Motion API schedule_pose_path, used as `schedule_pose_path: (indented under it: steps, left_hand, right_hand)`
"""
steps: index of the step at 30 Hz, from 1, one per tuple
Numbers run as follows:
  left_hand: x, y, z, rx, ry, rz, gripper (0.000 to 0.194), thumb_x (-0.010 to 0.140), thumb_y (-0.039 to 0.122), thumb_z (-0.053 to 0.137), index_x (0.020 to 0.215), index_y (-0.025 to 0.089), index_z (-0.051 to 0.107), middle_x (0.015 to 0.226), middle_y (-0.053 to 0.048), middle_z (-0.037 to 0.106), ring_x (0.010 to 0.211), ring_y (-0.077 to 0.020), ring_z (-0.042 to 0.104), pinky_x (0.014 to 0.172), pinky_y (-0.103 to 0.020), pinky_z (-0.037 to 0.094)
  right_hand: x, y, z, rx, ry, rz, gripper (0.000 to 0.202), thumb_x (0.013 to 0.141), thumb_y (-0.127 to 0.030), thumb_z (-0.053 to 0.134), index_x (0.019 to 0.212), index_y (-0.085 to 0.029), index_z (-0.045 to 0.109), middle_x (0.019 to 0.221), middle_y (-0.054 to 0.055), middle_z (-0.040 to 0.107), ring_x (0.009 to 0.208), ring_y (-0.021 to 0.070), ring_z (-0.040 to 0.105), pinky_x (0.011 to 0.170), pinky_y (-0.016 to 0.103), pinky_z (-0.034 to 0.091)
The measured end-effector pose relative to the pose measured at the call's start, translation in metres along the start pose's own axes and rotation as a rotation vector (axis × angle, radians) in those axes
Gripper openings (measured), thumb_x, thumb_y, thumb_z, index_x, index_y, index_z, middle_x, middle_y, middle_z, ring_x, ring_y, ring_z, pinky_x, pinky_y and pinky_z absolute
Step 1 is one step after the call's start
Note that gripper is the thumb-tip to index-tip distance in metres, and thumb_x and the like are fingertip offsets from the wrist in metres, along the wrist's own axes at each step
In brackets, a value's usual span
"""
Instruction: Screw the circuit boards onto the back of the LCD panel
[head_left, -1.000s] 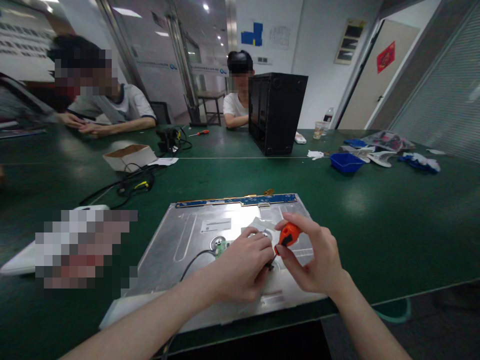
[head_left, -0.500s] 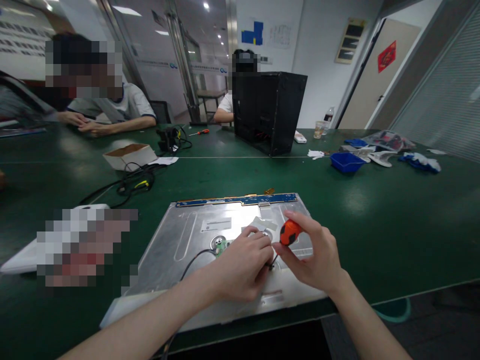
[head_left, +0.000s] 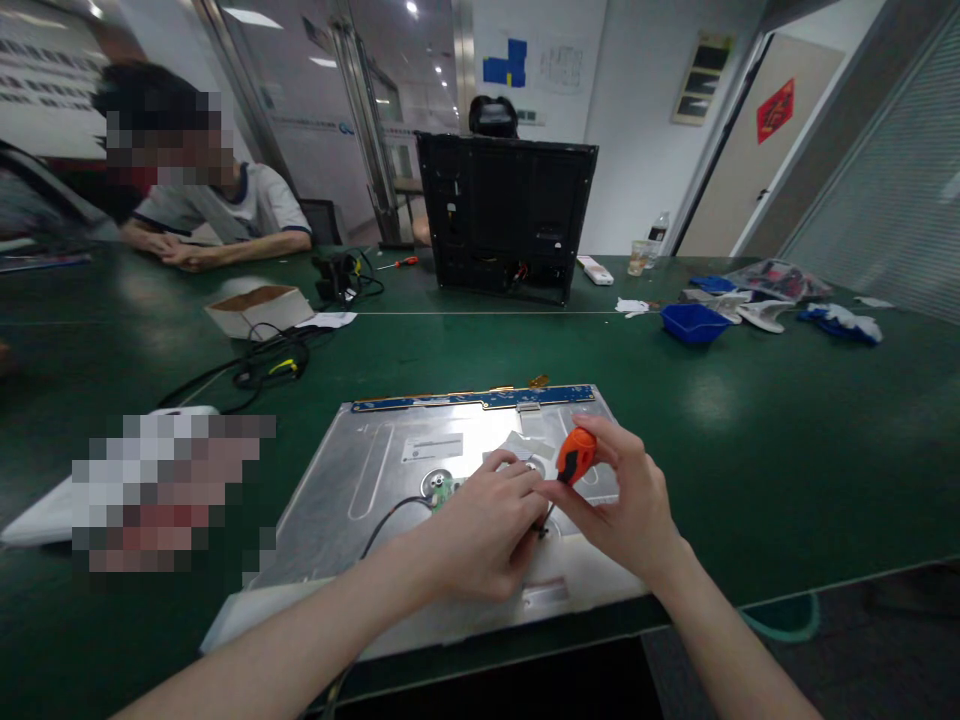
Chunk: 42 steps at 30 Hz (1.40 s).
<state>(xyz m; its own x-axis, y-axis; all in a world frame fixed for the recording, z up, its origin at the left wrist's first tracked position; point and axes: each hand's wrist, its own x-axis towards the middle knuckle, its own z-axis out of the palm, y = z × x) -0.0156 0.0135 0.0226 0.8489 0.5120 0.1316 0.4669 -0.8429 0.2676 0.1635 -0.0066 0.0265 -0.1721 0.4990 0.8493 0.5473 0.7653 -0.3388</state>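
My right hand [head_left: 626, 500] grips the orange and black handle of a screwdriver [head_left: 577, 456], tilted with its shaft pointing down at a metal panel [head_left: 375, 470]. My left hand [head_left: 487, 520] rests on the panel beside the shaft, its fingers bent over; what lies beneath them is hidden. Left of that hand, a small green circuit board [head_left: 444, 492] with a dark cable shows partly. A long blue circuit strip [head_left: 472, 400] runs along the panel's far edge.
A black display housing [head_left: 510, 215] stands upright at the back, a person behind it. Another person [head_left: 225, 215] sits at the far left. A cardboard box [head_left: 259, 312], black cables [head_left: 274, 370], a blue tray [head_left: 694, 324] and gloves [head_left: 840, 324] lie on the green table.
The black housing at the back has turned to show its broad side. My right hand and the screwdriver handle have shifted slightly left, while my left hand stays in place.
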Motion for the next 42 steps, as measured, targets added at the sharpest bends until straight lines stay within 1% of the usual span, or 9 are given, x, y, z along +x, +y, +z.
schedule_pose_path:
  steps: [9,12,15,17,24,29,33,37,42]
  left_hand:
    - [0.0,0.001,0.0,-0.009,0.012,-0.005,0.015,0.074,0.017,0.057,0.088,0.018,0.062,0.097,-0.007,0.066,0.093,-0.0245,0.059,0.099,-0.045,0.035]
    - [0.0,0.0,0.001,-0.002,0.022,0.002,0.011,0.074,0.017,0.056,0.085,0.018,0.061,0.094,-0.007,0.065,0.091,-0.0238,0.059,0.097,-0.044,0.036]
    - [-0.001,-0.001,0.003,0.007,0.03,0.019,0.011,0.076,0.018,0.056,0.086,0.018,0.061,0.094,-0.007,0.065,0.091,-0.0237,0.059,0.097,-0.044,0.036]
    - [-0.001,-0.002,0.004,0.011,0.032,0.027,0.011,0.077,0.018,0.055,0.086,0.018,0.061,0.094,-0.007,0.065,0.091,-0.0239,0.059,0.098,-0.045,0.036]
    - [-0.001,-0.003,0.003,-0.004,0.023,0.041,0.013,0.074,0.015,0.055,0.086,0.018,0.06,0.094,-0.007,0.066,0.09,-0.0238,0.06,0.097,-0.045,0.036]
    - [-0.001,-0.001,0.001,0.011,0.014,0.031,0.012,0.073,0.015,0.056,0.085,0.019,0.059,0.093,-0.006,0.065,0.089,-0.024,0.059,0.096,-0.045,0.036]
    - [-0.001,-0.002,0.003,0.032,0.021,0.036,0.011,0.074,0.016,0.057,0.084,0.018,0.06,0.09,-0.007,0.065,0.087,-0.0239,0.06,0.096,-0.045,0.036]
    - [-0.001,-0.002,0.003,0.028,0.018,0.041,0.012,0.075,0.015,0.056,0.085,0.017,0.061,0.091,-0.007,0.065,0.088,-0.0236,0.06,0.095,-0.043,0.037]
    - [-0.001,-0.002,0.003,0.011,0.015,0.027,0.015,0.074,0.015,0.057,0.089,0.017,0.061,0.095,-0.008,0.066,0.092,-0.0245,0.06,0.098,-0.044,0.035]
  right_hand:
    - [-0.001,-0.001,0.005,0.0,0.053,-0.05,0.054,0.089,-0.037,0.065,0.134,-0.025,0.038,0.092,0.003,0.064,0.062,0.0138,0.064,0.057,0.028,0.06]
    - [0.0,-0.003,-0.001,0.033,-0.019,-0.063,0.052,0.088,-0.028,0.064,0.134,-0.022,0.038,0.092,0.004,0.066,0.069,0.0156,0.067,0.06,0.028,0.06]
    - [0.0,-0.005,-0.007,0.102,-0.09,-0.008,0.054,0.085,-0.015,0.06,0.134,-0.021,0.038,0.098,0.006,0.067,0.081,0.0179,0.069,0.068,0.032,0.06]
    - [-0.001,-0.006,-0.009,0.129,-0.106,0.025,0.056,0.083,-0.011,0.058,0.134,-0.021,0.038,0.097,0.005,0.067,0.079,0.0169,0.069,0.067,0.031,0.06]
    - [0.0,-0.003,-0.005,0.048,-0.039,-0.003,0.054,0.083,-0.016,0.064,0.131,-0.026,0.039,0.085,-0.001,0.065,0.063,0.0127,0.063,0.053,0.024,0.056]
    - [0.001,-0.002,-0.012,0.073,-0.091,0.023,0.052,0.082,-0.021,0.069,0.127,-0.023,0.042,0.092,0.001,0.065,0.069,0.0134,0.065,0.059,0.025,0.057]
    - [0.003,-0.002,-0.019,0.144,-0.182,0.082,0.054,0.081,-0.012,0.061,0.131,-0.021,0.041,0.101,0.005,0.066,0.079,0.0146,0.065,0.065,0.027,0.058]
    - [0.002,-0.002,-0.017,0.159,-0.155,0.105,0.054,0.08,-0.011,0.061,0.129,-0.023,0.041,0.094,0.002,0.065,0.07,0.0127,0.063,0.059,0.025,0.057]
    - [0.002,-0.003,-0.011,0.047,-0.099,0.007,0.05,0.083,-0.017,0.064,0.127,-0.026,0.041,0.089,0.0,0.065,0.063,0.0125,0.063,0.054,0.025,0.055]
